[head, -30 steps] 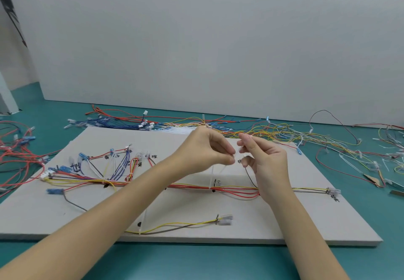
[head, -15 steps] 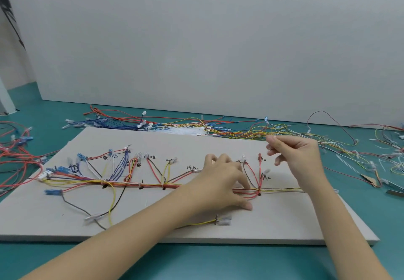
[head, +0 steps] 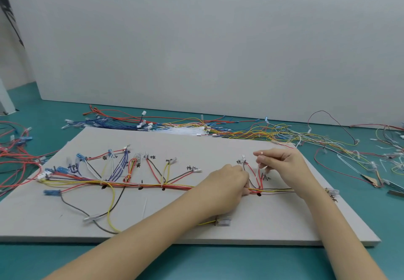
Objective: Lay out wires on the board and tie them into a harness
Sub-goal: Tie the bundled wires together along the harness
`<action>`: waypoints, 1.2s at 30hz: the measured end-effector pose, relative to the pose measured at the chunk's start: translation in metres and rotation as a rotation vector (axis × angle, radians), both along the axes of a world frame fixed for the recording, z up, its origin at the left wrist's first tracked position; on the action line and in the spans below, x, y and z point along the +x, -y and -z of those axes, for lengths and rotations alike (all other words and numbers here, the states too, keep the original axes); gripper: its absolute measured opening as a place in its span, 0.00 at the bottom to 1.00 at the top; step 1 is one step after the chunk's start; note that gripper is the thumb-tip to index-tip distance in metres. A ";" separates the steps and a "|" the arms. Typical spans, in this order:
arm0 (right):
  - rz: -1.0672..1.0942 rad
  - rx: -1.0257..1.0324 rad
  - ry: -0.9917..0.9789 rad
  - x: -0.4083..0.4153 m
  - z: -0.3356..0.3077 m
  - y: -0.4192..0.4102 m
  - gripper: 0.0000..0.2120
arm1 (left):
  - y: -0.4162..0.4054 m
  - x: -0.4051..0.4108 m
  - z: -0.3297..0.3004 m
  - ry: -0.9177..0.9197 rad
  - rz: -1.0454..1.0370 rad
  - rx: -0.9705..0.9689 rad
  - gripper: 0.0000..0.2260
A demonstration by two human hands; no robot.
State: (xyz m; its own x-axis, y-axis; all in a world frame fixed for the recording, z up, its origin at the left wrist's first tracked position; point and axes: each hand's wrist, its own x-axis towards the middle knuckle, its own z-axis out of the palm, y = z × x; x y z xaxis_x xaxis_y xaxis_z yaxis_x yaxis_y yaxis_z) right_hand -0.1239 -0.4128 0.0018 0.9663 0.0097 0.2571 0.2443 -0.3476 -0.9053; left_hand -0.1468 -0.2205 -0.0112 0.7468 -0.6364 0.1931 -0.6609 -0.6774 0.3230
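Note:
A grey board [head: 218,148] lies on the teal table with a harness of red, yellow, blue and dark wires laid out on it. The main wire bundle [head: 153,185] runs left to right, and branches fan up to labelled connectors. My left hand [head: 227,183] is down on the board, its fingers curled over the bundle just left of a black mark [head: 259,195]. My right hand [head: 282,166] hovers above the bundle's right part. It pinches the tail of a thin white cable tie [head: 259,168] that rises from the bundle.
Loose wires lie in heaps behind the board [head: 251,130] and at the left [head: 17,148]. A pile of white cable ties [head: 181,131] sits at the board's back edge. One spare tie [head: 144,208] lies on the board. Wires and cut scraps [head: 382,161] cover the right.
Both hands held a cable tie up in the air a second ago. My left hand has dropped onto the bundle, and my right hand has moved right and then down.

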 end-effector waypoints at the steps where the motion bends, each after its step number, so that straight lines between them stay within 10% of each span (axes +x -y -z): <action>1: -0.007 -0.023 -0.009 -0.001 0.001 -0.001 0.09 | 0.000 0.001 0.000 0.006 0.006 -0.002 0.06; 16: -0.051 0.045 -0.105 -0.013 0.005 -0.008 0.06 | 0.004 -0.008 -0.004 0.144 -0.003 0.279 0.13; 36: -0.030 -0.056 -0.157 -0.021 0.002 -0.013 0.04 | 0.002 -0.012 -0.007 0.092 0.166 -0.148 0.07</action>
